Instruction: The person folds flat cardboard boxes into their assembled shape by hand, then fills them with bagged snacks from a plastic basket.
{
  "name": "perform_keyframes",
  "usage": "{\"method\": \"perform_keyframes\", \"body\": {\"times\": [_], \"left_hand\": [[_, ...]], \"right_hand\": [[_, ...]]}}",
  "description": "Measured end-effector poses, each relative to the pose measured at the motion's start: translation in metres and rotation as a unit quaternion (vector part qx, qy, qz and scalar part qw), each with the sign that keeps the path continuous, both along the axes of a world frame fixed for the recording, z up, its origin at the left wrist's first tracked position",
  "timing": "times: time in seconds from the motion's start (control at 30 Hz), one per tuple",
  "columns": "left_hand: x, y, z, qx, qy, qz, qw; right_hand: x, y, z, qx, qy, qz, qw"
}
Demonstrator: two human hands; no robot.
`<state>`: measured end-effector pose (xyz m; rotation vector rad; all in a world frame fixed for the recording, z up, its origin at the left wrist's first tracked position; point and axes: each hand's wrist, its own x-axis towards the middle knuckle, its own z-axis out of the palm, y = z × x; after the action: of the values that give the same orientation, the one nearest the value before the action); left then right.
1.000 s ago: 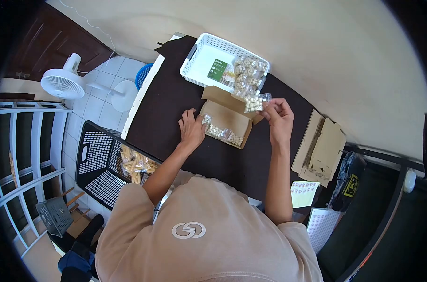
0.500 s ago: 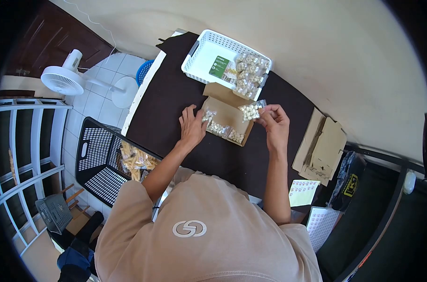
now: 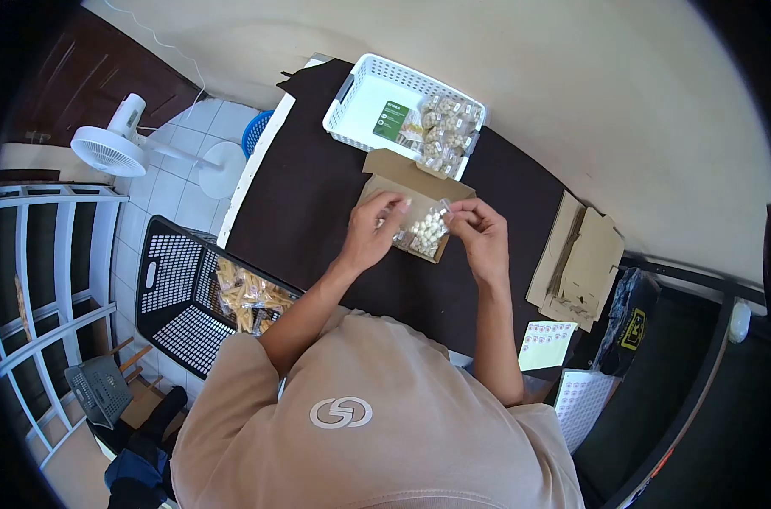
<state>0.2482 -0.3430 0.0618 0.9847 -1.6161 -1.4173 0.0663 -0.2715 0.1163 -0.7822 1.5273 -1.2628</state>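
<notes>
While the right hand [image 3: 485, 239] pinches a bag [image 3: 428, 229] over a box [image 3: 404, 172], the left hand [image 3: 368, 235] is close by, grip unclear; lightly holding the bag's edge seems safest.

The right hand [image 3: 482, 236] pinches a clear packet [image 3: 428, 227] of pale pieces over an open cardboard box [image 3: 398, 171], the left hand [image 3: 370, 236] over its left end; a white plastic basket [image 3: 343, 117] stands behind.

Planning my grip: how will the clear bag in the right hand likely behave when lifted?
The clear bag probably sags: it looks thin, filled with small white pieces. Pinched at one end by the right hand, it may swing.
</notes>
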Motion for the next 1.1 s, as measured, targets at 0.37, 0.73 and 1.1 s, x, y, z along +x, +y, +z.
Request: {"method": "perform_keyframes", "body": {"times": [0.37,0.73,1.1], "left_hand": [[0.027,0.06,-0.036,0.202,-0.045,-0.127,0.97],[0.029,0.051,-0.041,0.172,-0.043,-0.125,0.976],[0.014,0.023,-0.068,-0.064,-0.158,0.012,0.985]], "right_hand": [[0.048,0.064,-0.059,0.068,-0.081,0.046,0.993],[0.044,0.055,-0.058,0.073,-0.085,0.079,0.991],[0.022,0.027,-0.069,0.08,-0.153,0.082,0.982]]}}
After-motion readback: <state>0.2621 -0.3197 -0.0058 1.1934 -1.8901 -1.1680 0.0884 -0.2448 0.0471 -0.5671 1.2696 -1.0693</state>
